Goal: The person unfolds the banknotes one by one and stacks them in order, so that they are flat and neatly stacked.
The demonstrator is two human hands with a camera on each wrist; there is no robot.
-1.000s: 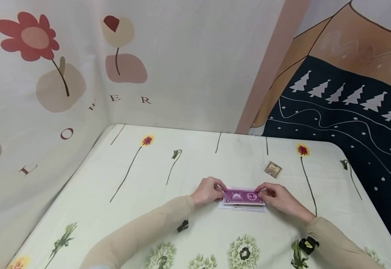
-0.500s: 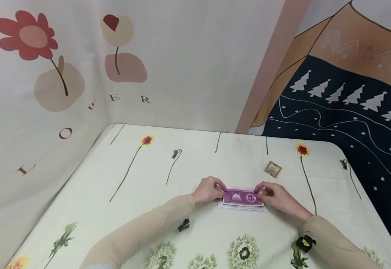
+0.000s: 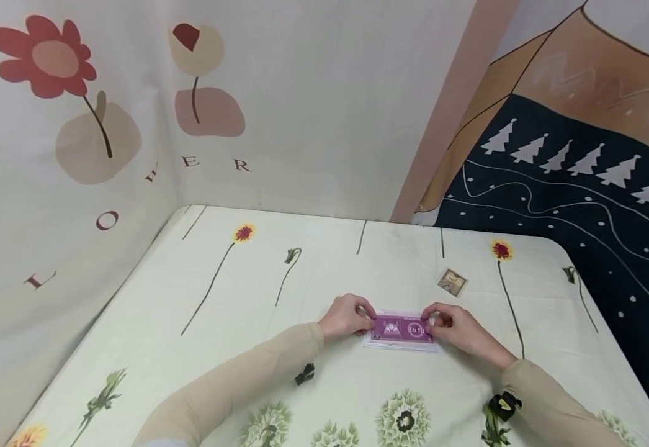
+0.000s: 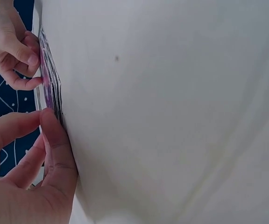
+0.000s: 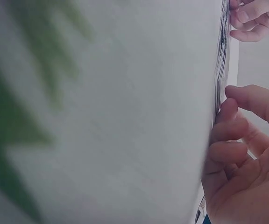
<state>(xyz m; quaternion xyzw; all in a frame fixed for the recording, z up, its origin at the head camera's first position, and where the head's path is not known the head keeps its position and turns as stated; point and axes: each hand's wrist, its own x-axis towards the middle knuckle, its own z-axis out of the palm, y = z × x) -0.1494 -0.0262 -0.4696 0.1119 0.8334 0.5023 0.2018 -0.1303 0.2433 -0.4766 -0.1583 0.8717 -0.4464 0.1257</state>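
Observation:
A purple play banknote (image 3: pixel 402 328) lies on top of a stack of notes (image 3: pixel 402 346) whose pale edges show along the near side. My left hand (image 3: pixel 348 317) pinches the purple note's left end between thumb and forefinger. At its right end, my right hand (image 3: pixel 458 326) holds it the same way. Layered paper edges of the stack (image 4: pixel 56 93) rise low above the tabletop in the left wrist view. From the right wrist, the stack's side (image 5: pixel 222 56) runs up toward the other hand, with thumb and fingertips right at its near end.
A small brown printed note (image 3: pixel 453 282) lies apart, beyond my right hand. Flower-printed white cloth covers the table (image 3: pixel 313 279). Fabric walls, one with flowers (image 3: pixel 313 112) and one dark with white trees (image 3: pixel 570 186), stand behind the table's far edge.
The purple banknote's near edge has come down, so it lies flatter on the stack. Both hands stay nearly in place at its ends.

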